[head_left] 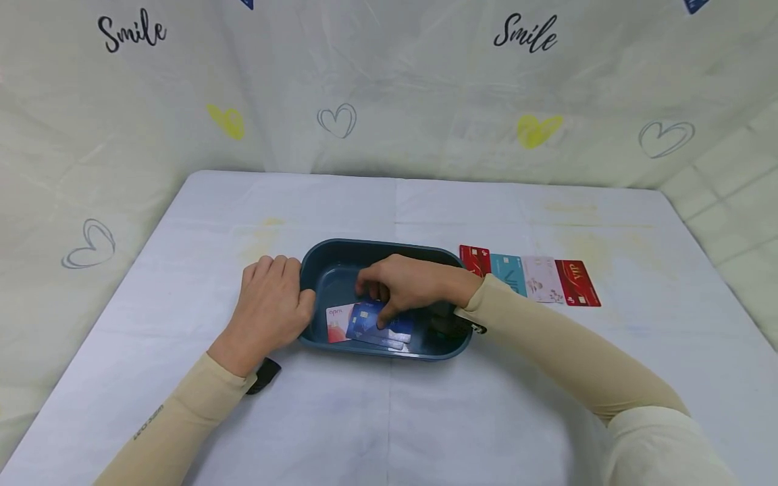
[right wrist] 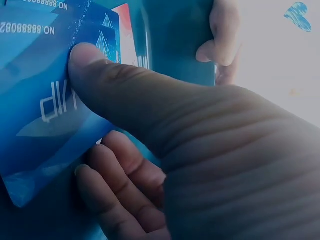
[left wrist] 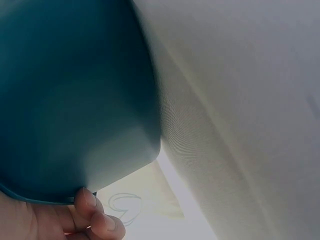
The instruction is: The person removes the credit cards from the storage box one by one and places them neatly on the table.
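Note:
A dark blue-green plastic tub (head_left: 331, 278) stands at the middle of the table. My left hand (head_left: 270, 297) grips its left end, with fingertips curled under the rim in the left wrist view. Inside the tub, my right hand (head_left: 413, 282) pinches a blue card (head_left: 365, 318); the thumb (right wrist: 95, 70) lies flat on its face and the other fingers curl at its edge. Another blue card (head_left: 392, 343) shows partly beneath it. A white and pink-red card (head_left: 336, 322) lies to the left, overlapped by the blue ones.
Right of the tub, a row of cards lies on the white-covered table (head_left: 340, 418): a red card (head_left: 475, 259), a teal card (head_left: 507, 270), a pale pink card (head_left: 542, 278) and another red card (head_left: 577, 283). A printed cloth (head_left: 401, 74) hangs behind the table.

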A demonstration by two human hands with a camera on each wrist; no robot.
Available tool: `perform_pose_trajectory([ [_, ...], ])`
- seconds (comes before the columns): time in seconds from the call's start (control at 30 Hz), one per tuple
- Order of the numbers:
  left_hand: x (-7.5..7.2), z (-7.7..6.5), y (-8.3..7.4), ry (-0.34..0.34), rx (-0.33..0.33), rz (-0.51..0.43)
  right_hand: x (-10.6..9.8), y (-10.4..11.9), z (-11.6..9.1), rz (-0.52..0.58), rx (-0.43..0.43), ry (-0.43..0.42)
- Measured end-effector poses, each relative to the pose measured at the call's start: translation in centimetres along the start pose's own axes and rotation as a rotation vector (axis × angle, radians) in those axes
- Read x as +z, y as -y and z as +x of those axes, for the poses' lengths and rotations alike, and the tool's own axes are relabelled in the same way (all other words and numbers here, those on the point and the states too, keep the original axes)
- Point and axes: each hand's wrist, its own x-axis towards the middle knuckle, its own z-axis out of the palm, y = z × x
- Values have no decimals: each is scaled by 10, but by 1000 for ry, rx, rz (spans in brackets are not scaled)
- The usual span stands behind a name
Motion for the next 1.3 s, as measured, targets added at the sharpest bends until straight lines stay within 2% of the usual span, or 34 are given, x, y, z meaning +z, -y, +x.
perform_pose_trajectory([
  [0.37,-4,0,0,-8,7,1,0,2,-2,34,-17,24],
  [0.97,-1,-2,0,-19,6,-15,-3,5,-7,-10,-52,-11],
  [1.3,2,-2,1,-25,14,-8,-6,6,-9,8,-85,-20],
])
